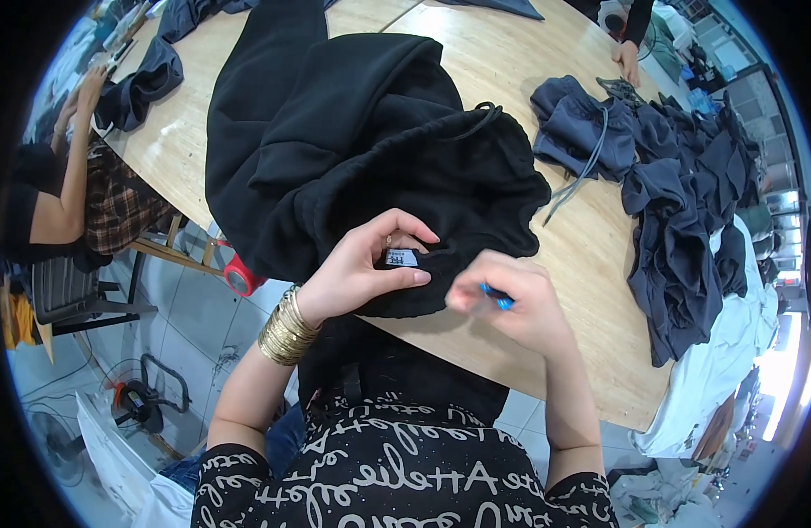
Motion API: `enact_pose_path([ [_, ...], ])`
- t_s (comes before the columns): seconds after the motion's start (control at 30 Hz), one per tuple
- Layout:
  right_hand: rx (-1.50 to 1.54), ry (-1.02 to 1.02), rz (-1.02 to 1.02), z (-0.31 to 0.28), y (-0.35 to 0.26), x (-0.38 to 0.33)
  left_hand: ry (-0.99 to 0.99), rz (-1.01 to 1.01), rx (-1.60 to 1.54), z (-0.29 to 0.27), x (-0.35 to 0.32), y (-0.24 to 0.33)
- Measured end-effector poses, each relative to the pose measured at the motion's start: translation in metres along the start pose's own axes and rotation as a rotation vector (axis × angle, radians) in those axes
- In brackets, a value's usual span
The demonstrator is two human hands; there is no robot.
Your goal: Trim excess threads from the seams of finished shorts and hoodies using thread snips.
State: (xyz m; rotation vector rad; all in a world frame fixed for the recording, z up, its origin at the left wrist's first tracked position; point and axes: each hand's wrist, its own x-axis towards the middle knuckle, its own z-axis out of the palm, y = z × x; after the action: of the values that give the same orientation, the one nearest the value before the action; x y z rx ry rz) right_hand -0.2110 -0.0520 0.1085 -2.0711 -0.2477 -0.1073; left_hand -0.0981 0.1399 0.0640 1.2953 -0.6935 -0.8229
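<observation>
Black drawstring pants (335, 132) lie bunched on the table before me, with the gathered waistband spread open toward me. My left hand (375, 264) grips the near edge of the waistband between thumb and fingers, right beside a small white label (401, 258). Gold bangles circle that wrist. Just to the right, my right hand (515, 299) is closed around a small blue tool (498, 297); its working end is hidden and the fingertips are blurred. A dark cord loop (486, 110) sticks out at the far side of the waistband.
Dark grey-blue garments (687, 194) are heaped along the right of the wooden table (599, 264), with white cloth (731, 343) below. Co-workers' hands show at far left (89, 92) and far right (628, 62). A red round object (240, 276) sits by the table's left edge.
</observation>
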Motion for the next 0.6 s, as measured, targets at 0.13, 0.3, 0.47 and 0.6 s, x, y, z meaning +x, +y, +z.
enact_pose_path([
  [0.13, -0.128, -0.064, 0.074, -0.023, -0.031, -0.001, -0.007, 0.083, -0.005, -0.001, -0.003, 0.008],
  [0.3, -0.325, 0.079, 0.03, -0.02, -0.033, 0.003, -0.007, 0.145, -0.018, -0.004, -0.007, 0.013],
  [0.47, -0.036, 0.236, 0.143, 0.008, -0.027, 0.003, -0.001, 0.249, 0.162, -0.012, -0.013, 0.026],
  [0.6, 0.126, 0.295, 0.301, 0.036, -0.027, 0.009, 0.036, 0.29, 0.195, -0.018, -0.017, 0.037],
])
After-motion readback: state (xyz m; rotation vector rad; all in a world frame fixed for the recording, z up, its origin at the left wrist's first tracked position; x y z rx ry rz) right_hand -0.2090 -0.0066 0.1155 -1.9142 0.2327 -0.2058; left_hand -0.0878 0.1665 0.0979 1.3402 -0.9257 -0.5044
